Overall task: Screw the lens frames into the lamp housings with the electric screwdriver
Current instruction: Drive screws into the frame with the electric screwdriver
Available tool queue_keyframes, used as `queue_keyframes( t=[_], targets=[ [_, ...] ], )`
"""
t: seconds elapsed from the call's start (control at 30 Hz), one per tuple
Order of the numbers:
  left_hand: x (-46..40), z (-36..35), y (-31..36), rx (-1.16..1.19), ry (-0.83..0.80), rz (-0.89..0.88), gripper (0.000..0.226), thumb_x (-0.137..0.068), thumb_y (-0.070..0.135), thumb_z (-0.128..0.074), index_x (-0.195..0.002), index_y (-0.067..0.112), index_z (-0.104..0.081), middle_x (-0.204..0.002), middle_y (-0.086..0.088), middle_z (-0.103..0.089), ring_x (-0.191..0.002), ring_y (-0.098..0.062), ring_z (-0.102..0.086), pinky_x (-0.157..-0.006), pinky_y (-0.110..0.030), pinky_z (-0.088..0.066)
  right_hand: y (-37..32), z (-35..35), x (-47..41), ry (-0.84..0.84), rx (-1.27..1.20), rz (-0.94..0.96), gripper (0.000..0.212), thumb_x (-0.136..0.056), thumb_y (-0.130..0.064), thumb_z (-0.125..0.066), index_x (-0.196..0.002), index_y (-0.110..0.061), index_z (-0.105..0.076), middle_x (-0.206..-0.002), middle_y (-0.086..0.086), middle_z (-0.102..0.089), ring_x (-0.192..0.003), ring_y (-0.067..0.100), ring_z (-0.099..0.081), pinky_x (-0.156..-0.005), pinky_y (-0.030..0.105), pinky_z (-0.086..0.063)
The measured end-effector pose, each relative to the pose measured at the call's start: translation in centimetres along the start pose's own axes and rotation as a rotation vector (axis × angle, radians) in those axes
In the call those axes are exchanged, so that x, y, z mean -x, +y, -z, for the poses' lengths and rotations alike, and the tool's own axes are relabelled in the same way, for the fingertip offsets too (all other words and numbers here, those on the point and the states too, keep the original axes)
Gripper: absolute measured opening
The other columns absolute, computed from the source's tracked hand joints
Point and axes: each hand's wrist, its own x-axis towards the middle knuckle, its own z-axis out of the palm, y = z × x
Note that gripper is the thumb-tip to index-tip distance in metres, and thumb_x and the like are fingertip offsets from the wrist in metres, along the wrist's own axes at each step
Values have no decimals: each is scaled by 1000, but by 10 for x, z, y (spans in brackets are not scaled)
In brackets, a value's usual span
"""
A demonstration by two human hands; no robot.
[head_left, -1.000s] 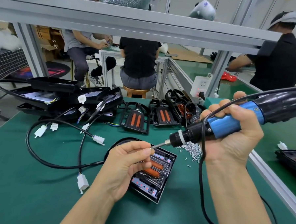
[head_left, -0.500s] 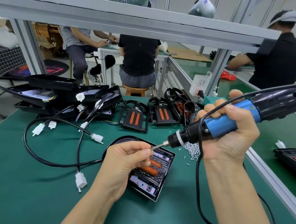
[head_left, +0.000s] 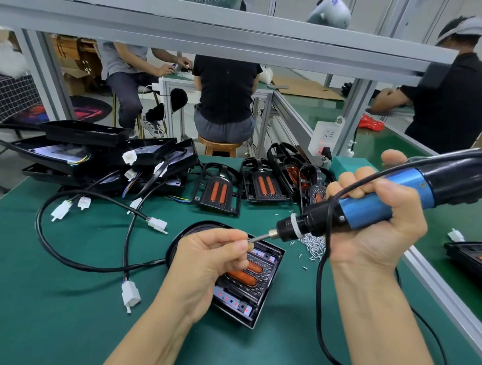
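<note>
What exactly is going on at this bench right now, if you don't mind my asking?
A person is assembling lamps. The right hand grips a blue electric screwdriver, held up off the table. The left hand pinches at the bit tip, apparently loading a screw, just above a lamp housing on the green mat. Loose screws lie beside it.

A green-topped workbench (head_left: pixel 46 297) with a grey aluminium frame (head_left: pixel 214 33) stands in a bright workshop where pale walls (head_left: pixel 382 14) rise behind, a wooden stool (head_left: pixel 219 147) sits on the light floor, and cardboard (head_left: pixel 303 88) lies on a neighbouring green bench (head_left: pixel 308 107).
</note>
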Motion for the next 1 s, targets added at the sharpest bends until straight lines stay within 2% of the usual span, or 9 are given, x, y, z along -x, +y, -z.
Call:
queue_keyframes(
  t=[0.1, 0.23, 0.43, 0.53, 0.6, 0.7, 0.8, 0.9, 1.0],
  targets=[
    [-1, 0, -1, -39, 1, -51, 14, -55, 8, -74, -69, 8, -76, -62, -10, -68, -54, -14, -62, -53, -21, -53, 0, 1, -1, -17, 6, -3, 25, -74, -4, -36, -91, -14, -52, -55, -7, -46, -49, 7, -42, -52, 20, -40],
    [-4, 3, -4, -62, 24, -123, 16, -58, 10, -74, -74, 10, -77, -68, -11, -70, -58, -15, -63, -58, -23, -55, 5, 6, -4, 127, -69, -36, 23, -72, -6, -42, -89, -14, -55, -54, -6, -46, -48, 6, -43, -52, 19, -40],
    [-2, 22, 1, -177, 62, -174, 43, -59, 12, -78, -101, 14, -71, -100, -1, -74, -81, -11, -68, -69, -21, -55, 12, 11, -7, 194, -61, -38, 23, -70, -4, -45, -87, -14, -56, -53, -6, -46, -48, 7, -44, -54, 18, -41],
    [-2, 53, 9, -501, 349, -246, 31, -73, 9, -77, -99, 23, -68, -96, 5, -71, -77, -8, -63, -74, -21, -50, 14, 14, -12, 176, -57, -40, 24, -71, -4, -45, -89, -14, -56, -53, -6, -47, -48, 6, -44, -55, 18, -41],
    [-2, 72, 15, -829, 494, -156, 17, -81, 21, -72, -96, 23, -63, -89, 3, -65, -77, -17, -57, -72, -30, -44, 16, 16, -15, 168, -38, -51, 24, -70, -4, -45, -88, -15, -56, -54, -6, -46, -49, 7, -43, -55, 19, -41],
    [1, 80, 19, -1287, 437, 121, 31, -82, 53, -60, -82, 22, -59, -77, 6, -61, -74, -20, -59, -68, -31, -44, 19, 20, -17, 148, -1, -78, 24, -71, -4, -44, -80, -18, -62, -56, -5, -45, -51, 7, -42, -55, 19, -40],
    [6, 74, 20, -1489, 438, 162, 49, -80, 67, -49, -70, 19, -55, -68, 6, -63, -70, -18, -60, -63, -29, -45, 18, 27, -17, 122, 38, -93, 27, -71, -4, -44, -81, -19, -63, -57, -5, -45, -51, 8, -42, -56, 19, -39],
    [8, 68, 11, -1355, 369, 216, 53, -78, 70, -48, -81, 17, -50, -54, 2, -67, -54, -19, -65, -64, -30, -52, 14, 35, -18, 110, 61, -98, 28, -71, -3, -43, -80, -19, -63, -57, -4, -46, -50, 8, -43, -55, 19, -40],
    [8, 61, -3, -1072, 412, 160, 69, -75, 66, -59, -124, 24, -35, -54, 1, -67, -48, -20, -65, -69, -40, -56, 11, 42, -19, 101, 100, -109, 29, -70, -2, -43, -81, -19, -63, -56, -3, -46, -49, 9, -44, -55, 19, -40]
  ],
)
